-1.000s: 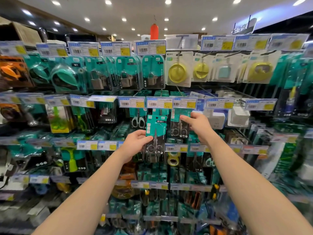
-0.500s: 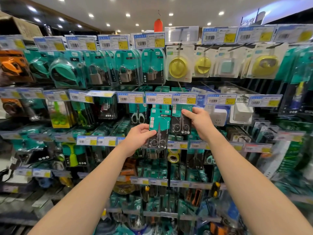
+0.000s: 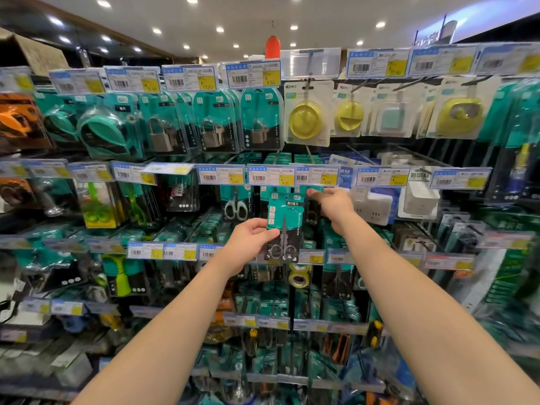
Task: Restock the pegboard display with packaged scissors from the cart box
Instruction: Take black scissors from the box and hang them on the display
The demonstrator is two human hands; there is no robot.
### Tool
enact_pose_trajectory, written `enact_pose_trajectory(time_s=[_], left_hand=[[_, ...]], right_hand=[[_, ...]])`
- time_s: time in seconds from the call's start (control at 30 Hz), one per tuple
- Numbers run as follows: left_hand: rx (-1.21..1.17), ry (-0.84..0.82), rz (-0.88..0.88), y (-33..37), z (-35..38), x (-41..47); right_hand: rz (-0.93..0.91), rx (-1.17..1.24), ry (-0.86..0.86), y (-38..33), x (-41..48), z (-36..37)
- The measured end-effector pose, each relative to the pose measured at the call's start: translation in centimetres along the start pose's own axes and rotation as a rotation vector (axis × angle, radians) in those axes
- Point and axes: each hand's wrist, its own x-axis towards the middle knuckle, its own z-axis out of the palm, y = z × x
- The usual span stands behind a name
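A teal and black pack of small scissors (image 3: 285,226) is upright in front of the pegboard, its top just under the middle row of price tags (image 3: 270,175). My left hand (image 3: 248,244) pinches the pack by its left edge. My right hand (image 3: 331,203) reaches to the hook behind the tags, fingers extended toward the teal packs (image 3: 314,190) hanging there, right of the held pack's top. Whether those fingers grip anything is hidden. A pack of white-handled scissors (image 3: 236,207) hangs on the hook to the left.
Padlock packs (image 3: 210,124) and yellow items (image 3: 305,118) hang on the row above. White plug adapters (image 3: 374,209) hang to the right, tape rolls (image 3: 298,276) and pliers below. Price-tag holders jut out along each row. The cart box is out of view.
My left hand has lifted the scissors pack up toward the middle row of hooks. My right hand has risen to the hook just under the price tags.
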Motion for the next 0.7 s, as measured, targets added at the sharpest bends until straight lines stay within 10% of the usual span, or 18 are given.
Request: enact_pose_trajectory(time_s=[0.23, 0.43, 0.7], left_hand=[[0.009, -0.004, -0.017, 0.3, 1.3, 1.3], [-0.029, -0.014, 0.011, 1.2, 3.1, 1.6], [-0.040, -0.024, 0.015, 1.4, 3.8, 1.6]], right_hand=[[-0.016, -0.123, 0.213, 2.7, -1.8, -0.7], [-0.139, -0.041, -0.129, 3.0, -4.5, -0.9], [-0.229, -0.028, -0.107, 2.9, -4.4, -2.0]])
